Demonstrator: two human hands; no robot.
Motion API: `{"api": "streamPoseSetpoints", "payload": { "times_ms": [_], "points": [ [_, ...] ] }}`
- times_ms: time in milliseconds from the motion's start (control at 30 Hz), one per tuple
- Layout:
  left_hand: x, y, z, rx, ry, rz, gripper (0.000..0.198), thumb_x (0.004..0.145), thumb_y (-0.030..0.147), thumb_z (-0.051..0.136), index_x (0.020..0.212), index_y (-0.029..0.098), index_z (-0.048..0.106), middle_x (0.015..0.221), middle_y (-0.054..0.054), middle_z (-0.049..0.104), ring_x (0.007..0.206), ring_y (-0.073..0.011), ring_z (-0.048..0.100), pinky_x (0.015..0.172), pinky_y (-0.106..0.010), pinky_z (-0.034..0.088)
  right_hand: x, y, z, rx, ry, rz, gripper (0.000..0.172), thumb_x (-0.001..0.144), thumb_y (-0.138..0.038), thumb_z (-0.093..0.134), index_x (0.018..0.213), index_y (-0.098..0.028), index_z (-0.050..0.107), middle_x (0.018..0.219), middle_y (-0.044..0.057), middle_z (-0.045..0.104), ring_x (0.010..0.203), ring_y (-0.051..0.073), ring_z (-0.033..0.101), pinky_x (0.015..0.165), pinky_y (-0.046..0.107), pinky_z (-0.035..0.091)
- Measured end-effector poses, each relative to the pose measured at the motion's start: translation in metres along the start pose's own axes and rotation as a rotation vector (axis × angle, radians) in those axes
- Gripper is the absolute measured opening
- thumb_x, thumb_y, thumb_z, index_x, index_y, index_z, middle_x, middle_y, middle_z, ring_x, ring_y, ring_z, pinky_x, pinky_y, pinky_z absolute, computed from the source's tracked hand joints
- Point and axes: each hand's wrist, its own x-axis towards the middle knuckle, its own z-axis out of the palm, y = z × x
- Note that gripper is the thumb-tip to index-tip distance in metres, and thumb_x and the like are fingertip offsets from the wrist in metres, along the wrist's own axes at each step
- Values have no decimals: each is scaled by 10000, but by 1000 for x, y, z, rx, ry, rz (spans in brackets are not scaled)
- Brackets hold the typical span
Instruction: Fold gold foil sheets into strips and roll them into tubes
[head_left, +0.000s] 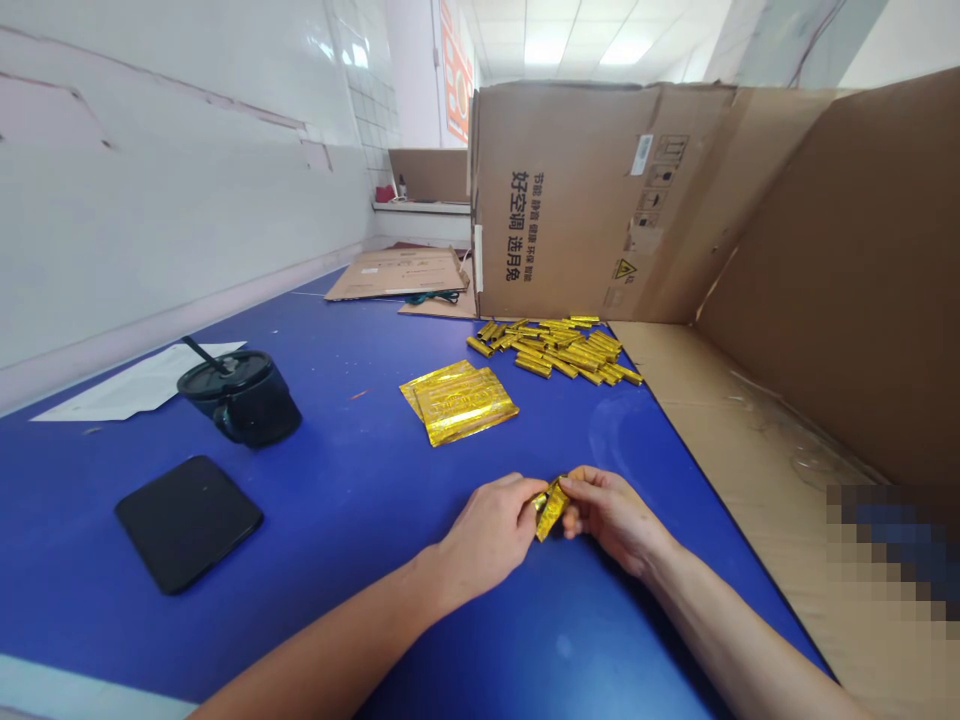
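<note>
Between my two hands is a gold foil wrapper (pixel 553 512), partly folded or rolled, just above the blue table. My left hand (pixel 491 530) grips its left side, with the fingertips partly hidden behind the knuckles. On the other side, my right hand (pixel 609 512) pinches the upper right edge between thumb and fingers. Flat gold foil sheets (pixel 469 402) lie in a small overlapping stack beyond my hands. Farther back, a heap of rolled gold foil tubes (pixel 566 348) spreads in front of the cardboard.
A dark lidded mug (pixel 241 395) with a straw or spoon stands at left, near a black phone or tablet (pixel 189 522) and white paper (pixel 142 385). Large cardboard (pixel 577 200) walls the back and right. Flattened cardboard (pixel 401 272) lies at the far end of the blue table (pixel 352 460).
</note>
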Motion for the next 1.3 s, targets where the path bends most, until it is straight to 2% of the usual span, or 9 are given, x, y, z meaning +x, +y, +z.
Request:
{"api": "streamPoseSetpoints", "payload": {
  "times_ms": [133,233,333,467,600,833,1033,1167,1300],
  "points": [
    [-2,1,2,6,-16,33,274,800,114,349,923,204,577,768,-16,566,711,-130,523,685,-222,387,-1,0,0,34,43,-9,143,658,-165,622,676,-164,480,475,-13,592,361,89,527,375,198,450],
    [-3,0,3,8,-18,64,297,800,107,352,990,213,555,805,-17,570,740,-130,529,713,-225,392,-1,0,0,57,75,-25,175,663,-138,612,797,-169,504,483,-26,592,344,93,525,353,195,444],
    [-4,0,5,9,-10,90,325,800,98,351,1045,218,528,831,-16,572,768,-131,532,734,-233,399,-1,0,0,110,77,-25,175,673,-138,610,827,-152,528,517,-13,605,345,92,530,360,202,459],
    [-3,-2,7,22,18,85,363,782,87,372,1097,220,495,854,-20,565,780,-134,536,740,-242,411,-2,-1,-1,207,52,-21,139,674,-132,618,801,-129,560,609,18,636,452,103,591,472,216,513],
    [-3,-2,6,43,43,55,351,783,96,372,1092,208,497,869,-32,561,782,-138,538,740,-250,419,-3,-3,0,242,35,-47,191,645,-115,646,818,-127,567,671,23,647,539,113,617,564,234,523],
    [-3,1,5,12,17,96,348,767,68,370,1046,206,525,859,-26,560,782,-131,532,747,-245,415,-4,-1,2,110,38,-65,259,627,-180,677,848,-135,550,571,-16,600,389,76,529,391,198,459],
    [-2,4,3,-51,59,90,371,726,35,384,1015,205,545,829,-8,580,747,-120,526,732,-236,404,-4,-1,4,36,79,-113,338,609,-252,683,887,-135,532,547,-32,577,342,60,482,356,182,398],
    [-2,9,2,-147,63,47,354,717,38,378,959,198,580,807,-2,594,728,-113,534,711,-222,407,-6,3,6,-114,189,-303,348,624,-317,664,905,-175,516,572,-54,543,353,64,463,362,195,374],
    [-3,8,6,-248,52,-71,329,729,74,368,945,193,586,727,3,599,638,-100,542,630,-204,425,-6,8,4,-443,285,-541,188,656,-345,631,695,-174,564,806,36,558,523,106,526,461,247,444]
  ]
}}
